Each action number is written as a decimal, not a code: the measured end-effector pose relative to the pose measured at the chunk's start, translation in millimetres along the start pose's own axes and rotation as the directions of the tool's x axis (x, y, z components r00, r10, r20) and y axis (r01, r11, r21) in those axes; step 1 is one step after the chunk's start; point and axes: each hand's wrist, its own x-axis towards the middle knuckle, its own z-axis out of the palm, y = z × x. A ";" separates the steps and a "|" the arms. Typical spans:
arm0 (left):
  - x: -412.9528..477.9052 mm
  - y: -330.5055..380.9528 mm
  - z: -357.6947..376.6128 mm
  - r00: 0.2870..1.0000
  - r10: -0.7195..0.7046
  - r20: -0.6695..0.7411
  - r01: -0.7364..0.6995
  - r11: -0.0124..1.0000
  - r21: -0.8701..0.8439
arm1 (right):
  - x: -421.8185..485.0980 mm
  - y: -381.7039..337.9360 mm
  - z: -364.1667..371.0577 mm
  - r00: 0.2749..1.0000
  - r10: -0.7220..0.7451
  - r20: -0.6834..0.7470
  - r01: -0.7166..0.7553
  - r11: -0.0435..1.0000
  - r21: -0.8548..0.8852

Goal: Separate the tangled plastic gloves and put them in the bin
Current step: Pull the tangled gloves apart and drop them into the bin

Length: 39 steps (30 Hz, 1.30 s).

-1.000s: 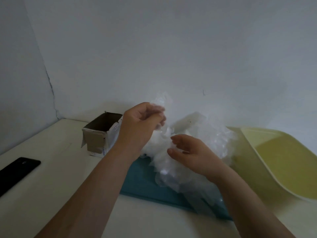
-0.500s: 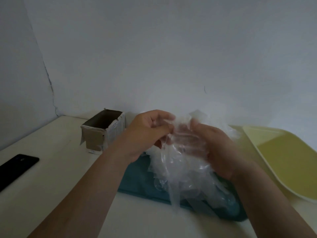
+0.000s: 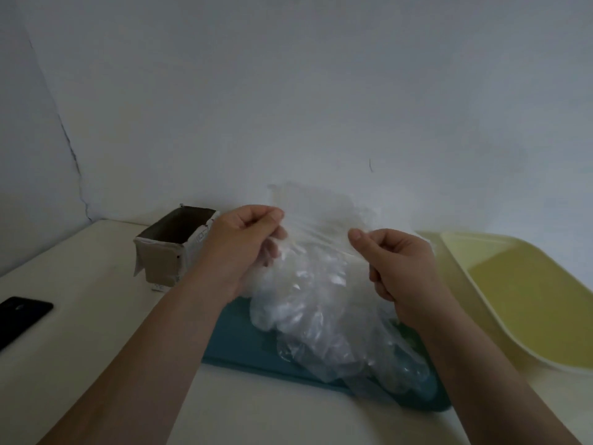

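Observation:
A heap of clear, crinkled plastic gloves (image 3: 321, 303) lies on a teal tray (image 3: 237, 342) in the middle of the table. My left hand (image 3: 244, 242) pinches one edge of a clear glove (image 3: 321, 216) lifted above the heap. My right hand (image 3: 394, 261) pinches the same glove's other edge, so the film is stretched flat between them. A pale yellow-green bin (image 3: 526, 290) stands to the right of the heap, and no glove shows inside it.
An open cardboard box (image 3: 173, 245) stands at the back left beside my left hand. A black phone (image 3: 19, 316) lies near the table's left edge. A white wall rises just behind the table.
My hands, close together in the heap before, have moved apart and pulled one glove out flat between them. The heap has sagged lower onto the tray.

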 end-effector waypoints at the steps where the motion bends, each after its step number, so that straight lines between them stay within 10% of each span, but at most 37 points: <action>1: 2.7 -0.3 -2.6 0.996 0.032 -0.082 -0.034 0.999 -0.014 | 0.7 0.0 -1.7 1.000 -0.010 -0.024 0.010 1.000 -0.009; 5: 14.2 2.1 -10.0 0.949 0.096 -0.299 -0.135 0.984 -0.112 | 1.3 -1.0 -4.2 0.990 -0.069 -0.120 0.065 0.997 -0.040; 12: -12.4 4.0 8.1 0.976 0.117 0.183 -0.098 0.989 -0.113 | 1.3 -3.2 -4.3 0.992 -0.080 0.102 0.086 0.995 -0.060; 18: -22.4 3.9 17.7 0.927 0.233 0.294 -0.184 0.965 -0.185 | -3.9 -16.9 -16.0 0.893 0.035 0.448 -0.141 0.969 0.205; 29: -21.0 0.3 1.2 0.958 0.235 0.165 -0.286 0.820 0.496 | -4.8 -21.1 -8.9 0.994 -0.101 0.052 0.104 0.992 -0.067; 34: -26.6 -18.0 -28.8 0.950 0.291 0.110 -0.265 0.571 0.777 | 0.0 -19.7 -12.0 0.998 -0.050 -0.049 0.053 0.996 0.071; 39: -53.8 -20.8 -16.1 0.875 0.485 0.009 -0.354 0.627 0.694 | -9.4 -23.5 -6.6 1.000 0.031 -0.002 -0.030 0.977 0.213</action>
